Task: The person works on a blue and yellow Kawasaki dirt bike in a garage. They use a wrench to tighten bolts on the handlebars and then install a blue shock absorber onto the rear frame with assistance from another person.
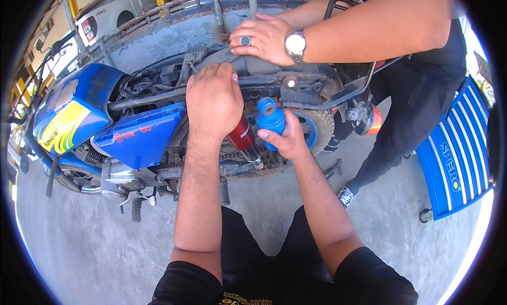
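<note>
My left hand [214,101] is closed, its fingers curled over beside the frame rail of a motorcycle. A red shock absorber [241,137] slants out from under this hand, its silver lower end pointing down and to the right. The hand hides its upper end. In my right hand [291,138] is a blue shock absorber [270,116], its round mounting eye facing up toward me, with my thumb across its side. Behind it is the rear wheel [321,126]. The motorcycle's blue side panel [140,136] lies left of my left forearm.
Another person's hand [261,40], with ring and watch, rests on the motorcycle behind my hands. The blue fuel tank [79,107] is at left. An orange-lensed light [365,118] sticks out at right. A blue wheeled cabinet [457,154] stands far right; a dark tool [334,168] lies on the floor.
</note>
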`<state>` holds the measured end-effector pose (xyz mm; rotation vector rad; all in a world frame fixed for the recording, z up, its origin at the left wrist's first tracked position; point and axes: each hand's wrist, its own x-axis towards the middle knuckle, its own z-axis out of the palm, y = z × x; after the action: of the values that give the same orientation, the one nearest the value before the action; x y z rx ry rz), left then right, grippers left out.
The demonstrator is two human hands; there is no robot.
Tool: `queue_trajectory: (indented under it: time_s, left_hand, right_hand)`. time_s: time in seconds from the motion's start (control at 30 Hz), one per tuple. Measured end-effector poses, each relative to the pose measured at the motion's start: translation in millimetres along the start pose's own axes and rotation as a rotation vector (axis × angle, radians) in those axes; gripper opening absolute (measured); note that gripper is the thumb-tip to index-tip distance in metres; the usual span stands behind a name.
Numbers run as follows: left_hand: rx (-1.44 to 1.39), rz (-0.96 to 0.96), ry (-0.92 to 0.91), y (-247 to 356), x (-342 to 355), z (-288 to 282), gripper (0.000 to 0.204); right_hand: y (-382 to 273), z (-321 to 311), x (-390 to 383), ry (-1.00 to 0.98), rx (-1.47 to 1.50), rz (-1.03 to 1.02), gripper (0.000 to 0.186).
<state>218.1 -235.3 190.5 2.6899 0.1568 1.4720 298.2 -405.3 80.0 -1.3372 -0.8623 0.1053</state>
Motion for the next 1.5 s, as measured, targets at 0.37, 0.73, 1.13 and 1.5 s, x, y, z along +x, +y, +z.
queue_trajectory:
  time_s: [0.37, 0.73, 1.13, 1.5]
  left_hand:
    - [-0.049, 0.028, -0.03, -2, 6, 1, 0.015]
    - [-0.049, 0.004, -0.02, -6, 2, 13, 0.021]
    - [0.003, -0.173, -0.072, 0, 1, 17, 0.03]
    - [-0.035, -0.192, -0.055, -7, 5, 24, 0.03]
  right_hand:
    - [-8, 20, -13, 0.145, -0.539, -0.186, 0.078]
    - [93, -98, -137, 0.59, -0.159, 0.496, 0.023]
    - [197, -78, -186, 0.249, -0.296, 0.69, 0.028]
    - [212, -79, -189, 0.008, -0.172, 0.847, 0.047]
